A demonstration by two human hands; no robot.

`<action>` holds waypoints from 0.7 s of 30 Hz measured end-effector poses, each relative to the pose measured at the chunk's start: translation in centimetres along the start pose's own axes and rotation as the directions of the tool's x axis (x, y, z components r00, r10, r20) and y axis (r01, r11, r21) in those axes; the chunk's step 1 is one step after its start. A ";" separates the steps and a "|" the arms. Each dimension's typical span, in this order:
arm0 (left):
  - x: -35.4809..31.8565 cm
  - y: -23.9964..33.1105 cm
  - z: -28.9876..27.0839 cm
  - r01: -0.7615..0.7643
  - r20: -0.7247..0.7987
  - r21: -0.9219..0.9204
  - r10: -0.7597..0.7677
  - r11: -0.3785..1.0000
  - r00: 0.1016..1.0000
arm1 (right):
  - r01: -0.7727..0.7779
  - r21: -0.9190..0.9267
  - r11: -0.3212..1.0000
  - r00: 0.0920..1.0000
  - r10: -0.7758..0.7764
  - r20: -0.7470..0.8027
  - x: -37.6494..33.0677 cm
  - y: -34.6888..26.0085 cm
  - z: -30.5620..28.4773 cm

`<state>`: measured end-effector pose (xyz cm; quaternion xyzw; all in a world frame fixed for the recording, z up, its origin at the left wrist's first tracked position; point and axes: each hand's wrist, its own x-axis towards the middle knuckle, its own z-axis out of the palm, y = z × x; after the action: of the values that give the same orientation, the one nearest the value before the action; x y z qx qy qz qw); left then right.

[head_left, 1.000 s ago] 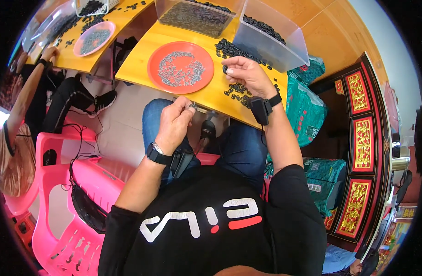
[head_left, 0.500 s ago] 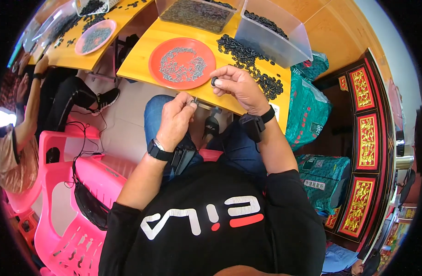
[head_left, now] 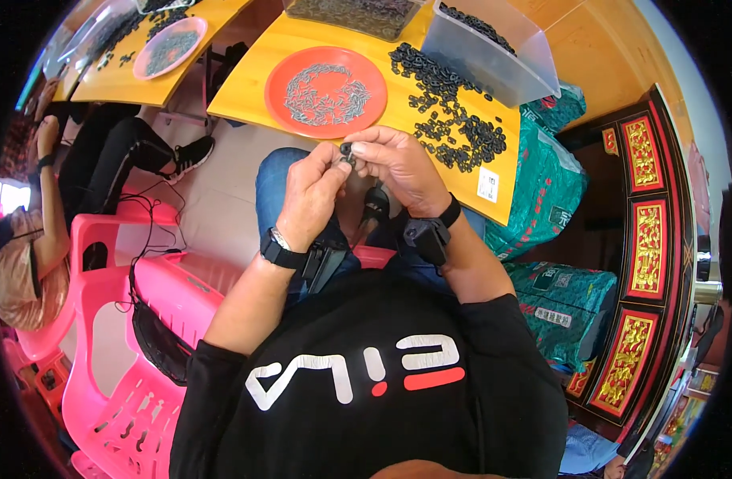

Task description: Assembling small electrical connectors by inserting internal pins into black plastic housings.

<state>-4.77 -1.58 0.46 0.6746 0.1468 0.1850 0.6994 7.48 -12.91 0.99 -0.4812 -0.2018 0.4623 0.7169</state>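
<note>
Only the head view to go on here, looking straight down at both hands. The left hand point(head_left: 312, 190) and the right hand point(head_left: 399, 169) have come together just off the near edge of the yellow table point(head_left: 242, 97), fingertips practically touching. Both are in a pinch grip, thumbs against fingers, on a small black piece point(head_left: 346, 148) right where they meet. It's tiny and half covered, so I can't really tell whether that's one part or two, or which fingers have most of it.

Just past the hands sits a red plate point(head_left: 279, 102) with loose grey metal bits point(head_left: 352, 100) scattered over it. To the right of that there's a loose spread of black rings point(head_left: 474, 144), with a white label point(head_left: 488, 184) lying near the table edge. Behind the spread stands a see-through tub point(head_left: 494, 72) holding more black pieces, and teal bags point(head_left: 542, 188) are bunched beside the table on the right.
</note>
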 end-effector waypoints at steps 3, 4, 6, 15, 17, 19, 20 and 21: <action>-0.1 0.0 0.0 0.010 -0.003 -0.034 -0.011 0.999 1.000 | 0.009 -0.101 0.995 0.999 -0.013 -0.046 -0.5 -0.6 0.4; -0.1 0.0 0.1 0.012 -0.001 -0.033 -0.012 0.999 1.000 | 0.008 -0.100 0.995 0.999 -0.013 -0.049 -0.5 -0.6 0.3; -0.1 0.0 0.2 0.015 -0.013 -0.016 -0.015 1.000 1.000 | 0.067 -0.179 0.982 0.992 -0.085 -0.095 -0.4 -0.6 0.0; 0.1 -0.5 0.1 0.018 -0.010 0.018 -0.018 1.000 1.000 | 0.134 -0.267 0.954 0.985 -0.158 -0.070 -0.5 -0.7 0.5; 0.1 -0.4 0.0 0.024 -0.009 0.024 -0.024 0.999 1.000 | 0.146 -0.269 0.952 0.984 -0.168 -0.061 -0.6 -0.7 0.4; 0.1 -0.3 0.0 0.030 -0.009 0.030 -0.029 0.999 1.000 | 0.159 -0.272 0.949 0.982 -0.179 -0.052 -0.6 -0.7 0.3; 0.1 -0.4 0.1 0.024 -0.012 0.025 -0.024 0.999 1.000 | 0.170 -0.278 0.945 0.980 -0.191 -0.048 -0.6 -0.6 0.3; 0.1 -0.4 0.1 0.019 -0.015 0.021 -0.019 1.000 1.000 | 0.182 -0.285 0.941 0.978 -0.202 -0.045 -0.6 -0.5 0.3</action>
<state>-4.64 -1.63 0.09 0.6793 0.1603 0.1817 0.6927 7.23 -13.36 1.69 -0.5722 -0.2846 0.3391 0.6903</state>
